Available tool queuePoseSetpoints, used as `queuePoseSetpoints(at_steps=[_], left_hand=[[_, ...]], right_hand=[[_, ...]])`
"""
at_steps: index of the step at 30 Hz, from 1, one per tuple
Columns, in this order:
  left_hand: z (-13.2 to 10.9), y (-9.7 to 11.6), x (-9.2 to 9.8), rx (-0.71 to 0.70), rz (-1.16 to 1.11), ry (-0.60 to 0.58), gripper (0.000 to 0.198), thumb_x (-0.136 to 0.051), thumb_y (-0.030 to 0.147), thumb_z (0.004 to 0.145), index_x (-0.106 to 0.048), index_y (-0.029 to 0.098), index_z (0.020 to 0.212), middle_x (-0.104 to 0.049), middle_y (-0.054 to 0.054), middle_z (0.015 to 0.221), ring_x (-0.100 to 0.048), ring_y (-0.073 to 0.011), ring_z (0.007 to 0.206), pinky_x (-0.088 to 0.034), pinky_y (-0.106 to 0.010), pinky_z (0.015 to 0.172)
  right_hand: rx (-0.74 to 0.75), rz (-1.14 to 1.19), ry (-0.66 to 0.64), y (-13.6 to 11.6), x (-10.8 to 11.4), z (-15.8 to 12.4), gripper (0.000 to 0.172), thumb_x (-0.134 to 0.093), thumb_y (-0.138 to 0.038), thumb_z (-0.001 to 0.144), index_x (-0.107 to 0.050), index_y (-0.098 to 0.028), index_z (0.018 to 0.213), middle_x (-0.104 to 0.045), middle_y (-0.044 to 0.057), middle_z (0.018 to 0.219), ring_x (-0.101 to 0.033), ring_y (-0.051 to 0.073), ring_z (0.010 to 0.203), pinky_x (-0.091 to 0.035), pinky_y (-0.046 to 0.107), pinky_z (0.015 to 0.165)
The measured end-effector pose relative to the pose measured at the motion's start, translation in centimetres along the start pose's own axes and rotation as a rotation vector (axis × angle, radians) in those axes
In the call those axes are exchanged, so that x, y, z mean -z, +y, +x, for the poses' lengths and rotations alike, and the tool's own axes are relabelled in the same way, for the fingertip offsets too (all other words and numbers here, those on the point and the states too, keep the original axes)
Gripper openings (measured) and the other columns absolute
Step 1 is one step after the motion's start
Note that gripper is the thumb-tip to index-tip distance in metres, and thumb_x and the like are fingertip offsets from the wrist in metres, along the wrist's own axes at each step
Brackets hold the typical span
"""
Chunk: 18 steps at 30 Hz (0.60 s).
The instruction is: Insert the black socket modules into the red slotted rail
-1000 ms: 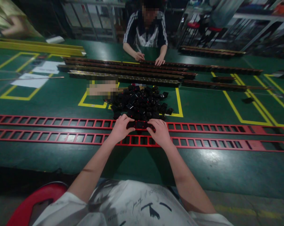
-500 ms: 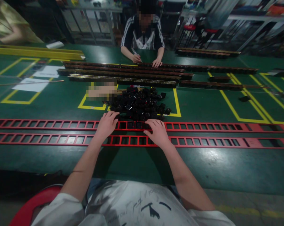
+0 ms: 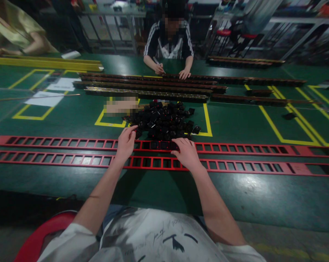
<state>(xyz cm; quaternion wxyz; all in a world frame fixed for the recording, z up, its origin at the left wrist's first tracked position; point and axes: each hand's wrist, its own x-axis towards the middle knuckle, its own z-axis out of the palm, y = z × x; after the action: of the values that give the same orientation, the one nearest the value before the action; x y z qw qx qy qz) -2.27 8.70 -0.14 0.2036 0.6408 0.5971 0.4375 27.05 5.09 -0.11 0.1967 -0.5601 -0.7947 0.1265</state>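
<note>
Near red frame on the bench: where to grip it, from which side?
Take the near red frame by its near long rail, probably at two well-spread spots, coming from the near side. It lies flat, long and narrow, so a single grip may let it tip; its openings should help in hooking round the rail. The far red frame runs close behind it.

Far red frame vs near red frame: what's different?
The far red frame holds black blocks in middle slots; the near red frame shows none. The far red frame lies next to the black pile, the near red frame farther from it. Both are long, ladder-like and on the green table.
</note>
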Motion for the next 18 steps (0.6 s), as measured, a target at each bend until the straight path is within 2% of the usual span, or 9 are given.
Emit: queuePoseSetpoints(at_steps=[4,7,10,13,18], left_hand=[[-0.7,0.5,-1.3,0.146,-0.297,-0.115,0.038,-0.047,0.045,0.100,-0.067,0.021,0.122,-0.064,-0.008,0.108,-0.064,-0.0165,0.079,-0.056,-0.029,0.063],[-1.1,1.1,-2.0,0.170,-0.331,-0.178,0.038,-0.047,0.046,0.100,-0.067,0.020,0.119,-0.065,-0.005,0.097,-0.060,-0.0133,0.067,-0.052,-0.028,0.063],[-1.5,1.7,-2.1,0.090,-0.245,-0.217,0.036,-0.061,0.040,0.091,-0.063,0.022,0.122,-0.064,-0.005,0.106,-0.062,-0.0153,0.081,-0.053,-0.029,0.072],[-1.8,2.3,-2.2,-0.013,-0.139,-0.208,0.041,-0.074,0.032,0.079,-0.060,0.022,0.117,-0.059,-0.005,0.115,-0.060,-0.0186,0.096,-0.052,-0.030,0.077],[-2.3,2.6,-2.6,-0.088,-0.067,-0.194,0.034,-0.076,0.029,0.078,-0.058,0.021,0.106,-0.058,-0.003,0.104,-0.058,-0.0178,0.090,-0.051,-0.031,0.076]], right_hand=[[-0.030,0.001,-0.020,1.4,0.9,-0.4,0.043,-0.068,-0.022,0.090,-0.064,-0.026,0.132,-0.069,0.009,0.130,-0.059,0.034,0.122,-0.045,0.055,0.099],[-0.034,0.018,-0.001,2.6,1.3,-0.8,0.042,-0.068,-0.023,0.089,-0.065,-0.027,0.131,-0.069,0.008,0.129,-0.059,0.034,0.122,-0.045,0.055,0.100],[-0.008,0.033,0.013,3.4,1.3,-1.1,0.041,-0.067,-0.024,0.090,-0.065,-0.027,0.131,-0.069,0.008,0.129,-0.058,0.033,0.124,-0.044,0.055,0.102],[0.002,0.036,0.023,3.6,1.1,-1.3,0.041,-0.066,-0.025,0.091,-0.064,-0.026,0.132,-0.068,0.007,0.130,-0.058,0.032,0.124,-0.043,0.054,0.103],[0.004,0.037,0.039,3.4,0.9,-1.4,0.039,-0.066,-0.026,0.091,-0.065,-0.026,0.130,-0.069,0.008,0.130,-0.059,0.032,0.123,-0.044,0.053,0.103]])
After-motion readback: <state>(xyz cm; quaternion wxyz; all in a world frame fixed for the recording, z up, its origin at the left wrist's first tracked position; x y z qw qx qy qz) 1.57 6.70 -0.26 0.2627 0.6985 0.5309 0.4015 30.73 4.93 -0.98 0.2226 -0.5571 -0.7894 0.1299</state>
